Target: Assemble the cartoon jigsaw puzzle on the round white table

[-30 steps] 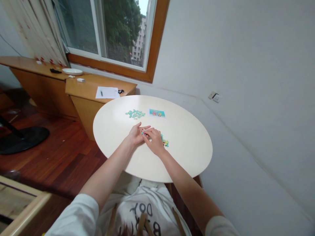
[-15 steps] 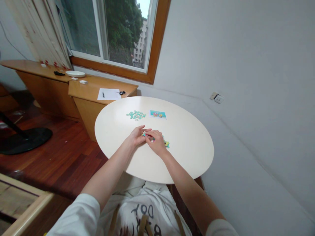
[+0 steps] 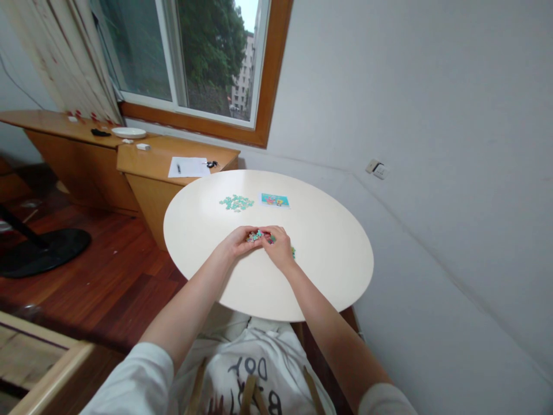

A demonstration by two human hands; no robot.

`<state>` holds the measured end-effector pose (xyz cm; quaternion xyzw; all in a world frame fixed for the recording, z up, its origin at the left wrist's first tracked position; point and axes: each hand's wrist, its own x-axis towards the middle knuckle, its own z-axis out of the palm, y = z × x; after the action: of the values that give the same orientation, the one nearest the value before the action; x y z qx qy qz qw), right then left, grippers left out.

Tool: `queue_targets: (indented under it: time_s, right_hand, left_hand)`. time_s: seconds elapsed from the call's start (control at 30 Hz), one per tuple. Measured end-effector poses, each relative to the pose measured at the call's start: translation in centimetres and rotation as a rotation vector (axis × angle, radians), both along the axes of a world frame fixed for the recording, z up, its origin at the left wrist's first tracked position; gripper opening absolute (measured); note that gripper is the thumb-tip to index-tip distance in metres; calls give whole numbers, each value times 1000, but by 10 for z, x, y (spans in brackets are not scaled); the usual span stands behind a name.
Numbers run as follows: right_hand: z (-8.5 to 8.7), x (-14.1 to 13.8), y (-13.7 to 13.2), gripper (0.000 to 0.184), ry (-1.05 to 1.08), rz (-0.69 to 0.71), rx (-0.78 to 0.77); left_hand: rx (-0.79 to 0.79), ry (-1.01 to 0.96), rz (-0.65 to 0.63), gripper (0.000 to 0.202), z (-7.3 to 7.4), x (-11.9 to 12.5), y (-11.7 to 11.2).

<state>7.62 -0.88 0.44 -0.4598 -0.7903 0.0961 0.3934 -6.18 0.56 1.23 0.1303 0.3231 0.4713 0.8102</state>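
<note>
My left hand (image 3: 240, 241) is cupped above the white oval table, with several small jigsaw puzzle pieces (image 3: 254, 237) showing in its palm. My right hand (image 3: 280, 246) meets it from the right, thumb and fingers pinched at a puzzle piece by the left fingertips. That piece is mostly hidden by the fingers. Partly joined puzzle pieces (image 3: 294, 252) in yellow and green peek out beside my right hand, which covers most of them. Further back lies a loose heap of teal puzzle pieces (image 3: 236, 203). To its right is a colourful picture card (image 3: 275, 200) with cartoon figures.
The white oval table (image 3: 332, 253) stands against the wall. Behind it on the left, a wooden cabinet (image 3: 185, 148) carries a paper sheet (image 3: 188, 167) and a white plate (image 3: 128, 132). A black round stand base (image 3: 52, 251) rests on the floor at left.
My left fingers have curled from a more open palm, and more pieces show in it. My right hand has turned slightly and covers more of the joined pieces. The view has shifted slightly.
</note>
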Motion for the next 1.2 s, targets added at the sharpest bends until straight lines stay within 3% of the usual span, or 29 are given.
queue_targets:
  time_s: [0.27,0.47,1.2]
  right_hand:
    - [-13,2,12,22,151,5,54]
    - [-19,3,16,20,184,1,52]
    - [-24,7,22,8,275,-10,-3]
  left_hand:
    - [184,127,-50,25,-10,0,3]
    - [249,222,-16,25,-12,2,4]
    - [301,421,74,14,-5,6,-3]
